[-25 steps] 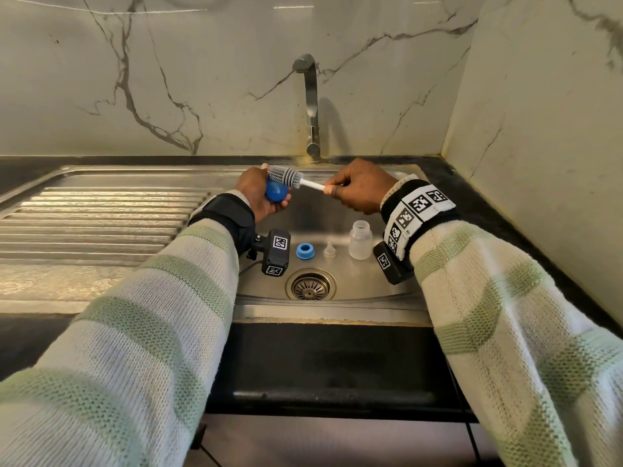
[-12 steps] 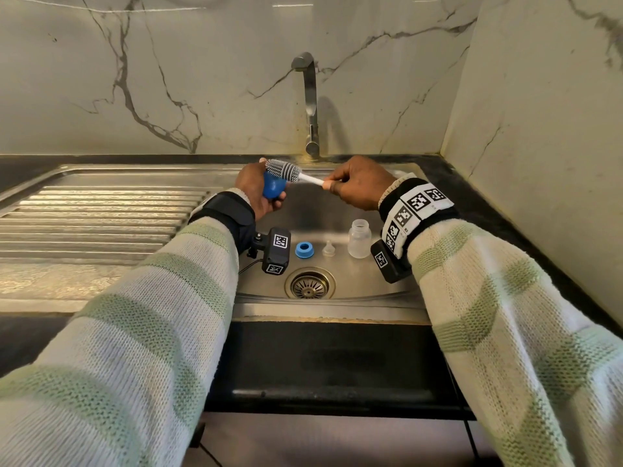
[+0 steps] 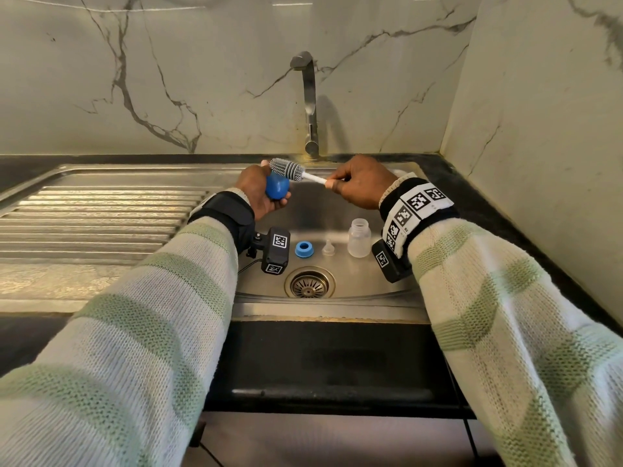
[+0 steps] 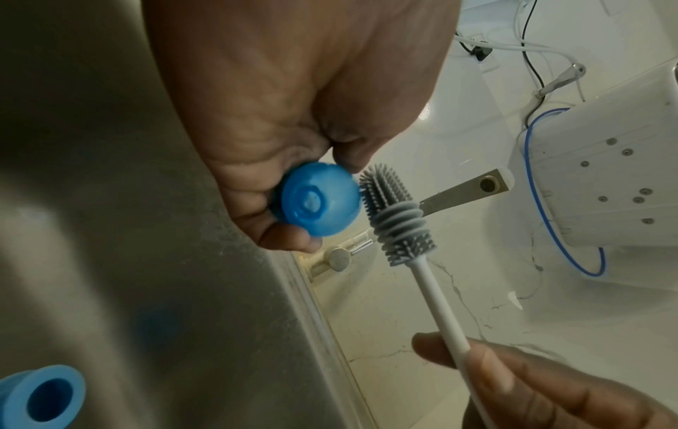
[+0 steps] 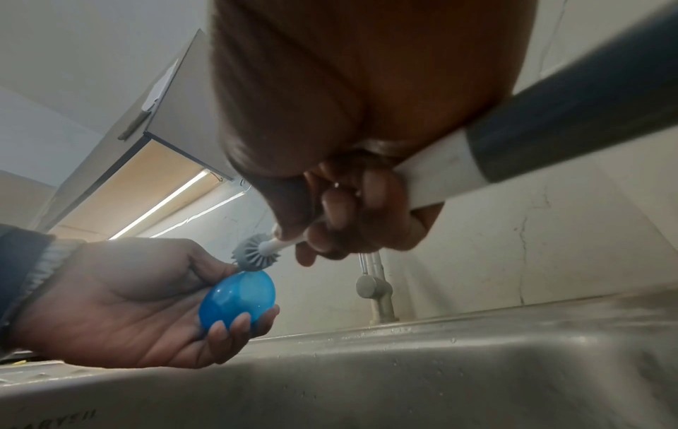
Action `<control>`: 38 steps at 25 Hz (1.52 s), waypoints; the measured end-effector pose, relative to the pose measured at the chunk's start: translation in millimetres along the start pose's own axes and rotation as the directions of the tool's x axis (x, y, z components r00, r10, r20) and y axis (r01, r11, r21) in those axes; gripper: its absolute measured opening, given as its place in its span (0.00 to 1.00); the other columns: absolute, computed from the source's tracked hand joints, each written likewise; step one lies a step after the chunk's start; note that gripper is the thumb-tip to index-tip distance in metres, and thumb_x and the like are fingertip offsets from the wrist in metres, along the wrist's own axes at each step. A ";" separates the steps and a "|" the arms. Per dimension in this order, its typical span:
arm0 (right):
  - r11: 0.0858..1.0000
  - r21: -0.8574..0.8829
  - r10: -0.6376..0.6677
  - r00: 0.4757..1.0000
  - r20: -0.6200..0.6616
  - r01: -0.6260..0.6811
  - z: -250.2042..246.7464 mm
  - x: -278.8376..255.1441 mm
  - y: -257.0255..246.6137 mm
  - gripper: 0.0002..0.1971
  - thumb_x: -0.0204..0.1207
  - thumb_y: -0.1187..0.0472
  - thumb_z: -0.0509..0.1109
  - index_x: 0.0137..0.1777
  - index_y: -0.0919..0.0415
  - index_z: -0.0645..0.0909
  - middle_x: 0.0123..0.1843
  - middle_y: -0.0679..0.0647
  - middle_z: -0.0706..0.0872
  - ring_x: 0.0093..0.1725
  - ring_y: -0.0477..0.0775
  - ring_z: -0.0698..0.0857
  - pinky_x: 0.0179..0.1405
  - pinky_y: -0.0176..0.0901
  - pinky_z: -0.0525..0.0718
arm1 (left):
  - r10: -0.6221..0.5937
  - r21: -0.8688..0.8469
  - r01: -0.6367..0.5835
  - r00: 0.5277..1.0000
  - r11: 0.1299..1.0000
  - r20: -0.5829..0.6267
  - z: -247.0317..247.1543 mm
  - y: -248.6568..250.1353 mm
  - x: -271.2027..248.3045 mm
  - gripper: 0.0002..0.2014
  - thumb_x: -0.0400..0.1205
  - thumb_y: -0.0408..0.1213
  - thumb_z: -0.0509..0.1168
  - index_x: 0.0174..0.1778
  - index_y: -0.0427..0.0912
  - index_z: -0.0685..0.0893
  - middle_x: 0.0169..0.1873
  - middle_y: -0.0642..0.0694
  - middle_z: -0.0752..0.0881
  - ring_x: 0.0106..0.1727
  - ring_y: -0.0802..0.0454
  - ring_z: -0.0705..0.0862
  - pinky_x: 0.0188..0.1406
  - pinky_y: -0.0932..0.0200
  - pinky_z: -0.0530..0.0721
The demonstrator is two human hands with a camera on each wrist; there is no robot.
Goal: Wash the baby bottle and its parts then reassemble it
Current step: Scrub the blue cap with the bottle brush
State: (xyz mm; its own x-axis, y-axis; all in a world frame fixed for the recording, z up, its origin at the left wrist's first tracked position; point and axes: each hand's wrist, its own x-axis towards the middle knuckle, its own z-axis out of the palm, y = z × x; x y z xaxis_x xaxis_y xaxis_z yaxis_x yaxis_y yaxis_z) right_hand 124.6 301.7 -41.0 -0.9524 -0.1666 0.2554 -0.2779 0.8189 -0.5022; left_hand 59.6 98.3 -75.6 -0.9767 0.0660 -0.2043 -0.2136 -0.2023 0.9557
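Note:
My left hand [image 3: 261, 193] grips a round blue bottle cap [image 3: 277, 189] above the sink's back edge; its domed top [image 4: 320, 199] [image 5: 237, 300] faces the brush. My right hand [image 3: 357, 187] pinches the white handle of a grey silicone bottle brush [image 3: 286, 170], whose bristle head [image 4: 394, 216] [image 5: 253, 254] touches the cap's upper side. On the sink floor stand a blue screw ring [image 3: 304, 249] [image 4: 40, 397], a small clear teat [image 3: 327, 247] and the open translucent bottle [image 3: 359, 238], side by side below my hands.
The steel sink basin [image 3: 337, 298] has a drain [image 3: 309, 283] near its front. A tap [image 3: 308, 102] rises behind it, with no water seen running. A ribbed draining board [image 3: 94, 224] lies to the left, a marble wall [image 3: 539, 129] close on the right.
Both hands and the brush have shifted slightly up and left; the brush head has slid across the top of the blue cap. The parts on the sink floor have not moved.

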 end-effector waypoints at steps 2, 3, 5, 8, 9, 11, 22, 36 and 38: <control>1.000 -0.020 -0.007 1.000 -0.015 0.006 -0.6 -1.2 1.2 0.12 0.81 0.54 0.69 0.59 0.57 0.90 0.44 0.52 0.90 0.40 0.51 0.84 0.41 0.38 0.79 | -0.003 -0.006 0.003 1.000 1.000 -0.017 0.8 -0.1 -1.4 0.25 0.91 0.52 0.44 0.69 0.37 0.74 0.41 0.39 0.83 0.32 0.49 0.78 0.27 0.59 0.76; 1.000 -0.006 -0.004 1.000 0.000 0.004 -1.2 -1.7 0.2 0.12 0.81 0.54 0.69 0.59 0.56 0.90 0.42 0.51 0.90 0.39 0.50 0.83 0.38 0.38 0.79 | -0.004 -0.004 0.004 1.000 1.000 -0.018 0.9 0.7 -2.0 0.24 0.91 0.52 0.44 0.65 0.38 0.76 0.39 0.39 0.83 0.29 0.50 0.76 0.24 0.61 0.73; 0.999 0.033 0.000 0.999 0.043 -0.001 0.3 -1.6 -3.4 0.12 0.81 0.53 0.69 0.59 0.56 0.89 0.37 0.48 0.87 0.34 0.47 0.81 0.33 0.38 0.77 | -0.001 -0.008 0.001 1.000 1.000 -0.017 -0.7 2.2 -2.1 0.25 0.91 0.53 0.43 0.56 0.40 0.79 0.37 0.41 0.83 0.24 0.53 0.72 0.19 0.66 0.67; 1.000 -0.018 -0.015 0.999 -0.039 0.014 1.2 0.8 -2.9 0.13 0.81 0.54 0.69 0.60 0.58 0.89 0.42 0.52 0.89 0.36 0.48 0.82 0.38 0.42 0.82 | -0.010 -0.026 0.011 1.000 1.000 0.007 -1.9 3.6 -1.0 0.25 0.89 0.57 0.45 0.57 0.40 0.78 0.36 0.41 0.82 0.23 0.54 0.73 0.20 0.65 0.68; 1.000 -0.018 -0.009 0.999 -0.041 0.008 0.7 1.7 -1.9 0.13 0.81 0.55 0.69 0.59 0.58 0.89 0.41 0.53 0.89 0.36 0.49 0.82 0.38 0.42 0.83 | -0.011 -0.017 0.011 1.000 1.000 0.016 -2.8 2.7 -0.5 0.24 0.89 0.56 0.47 0.59 0.40 0.78 0.36 0.41 0.82 0.24 0.54 0.73 0.21 0.64 0.69; 1.000 0.009 0.003 1.000 -0.005 -0.003 1.1 1.7 0.0 0.13 0.81 0.55 0.69 0.58 0.58 0.90 0.38 0.50 0.88 0.35 0.48 0.82 0.36 0.39 0.80 | -0.012 0.006 0.012 1.000 1.000 0.014 -4.7 0.7 0.7 0.23 0.89 0.54 0.49 0.63 0.38 0.77 0.38 0.42 0.81 0.28 0.53 0.75 0.24 0.62 0.72; 0.999 0.031 0.004 1.000 0.016 -0.004 -0.8 -1.0 -1.9 0.12 0.82 0.54 0.69 0.59 0.57 0.89 0.36 0.50 0.87 0.33 0.49 0.81 0.31 0.38 0.78 | 0.009 0.013 -0.009 1.000 1.000 0.003 -4.2 1.0 4.1 0.21 0.89 0.48 0.46 0.56 0.41 0.81 0.39 0.40 0.85 0.29 0.51 0.75 0.28 0.61 0.71; 0.999 0.048 0.004 0.999 0.039 -0.006 -1.7 -0.3 -4.3 0.12 0.81 0.54 0.69 0.58 0.55 0.89 0.34 0.48 0.86 0.32 0.48 0.80 0.29 0.37 0.78 | -0.004 -0.051 0.010 0.994 0.999 0.111 -7.9 2.1 3.5 0.23 0.85 0.49 0.47 0.51 0.38 0.83 0.36 0.41 0.82 0.30 0.51 0.76 0.27 0.61 0.72; 1.000 0.012 -0.017 1.000 0.009 0.017 -3.5 -1.3 -2.3 0.12 0.81 0.54 0.70 0.59 0.56 0.89 0.39 0.51 0.89 0.35 0.49 0.82 0.35 0.39 0.81 | -0.010 -0.098 0.019 0.996 0.995 0.086 -7.5 2.1 4.3 0.21 0.86 0.49 0.47 0.54 0.38 0.80 0.38 0.41 0.81 0.32 0.50 0.77 0.27 0.61 0.74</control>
State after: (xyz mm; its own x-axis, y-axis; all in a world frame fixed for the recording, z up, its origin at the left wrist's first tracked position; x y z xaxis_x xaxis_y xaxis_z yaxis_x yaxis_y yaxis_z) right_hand 126.9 301.9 -37.3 -0.9485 -0.1852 0.2568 -0.2955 0.8092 -0.5078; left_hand 54.7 90.9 -76.1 -0.9690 0.1522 -0.1948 -0.2327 -0.2957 0.9265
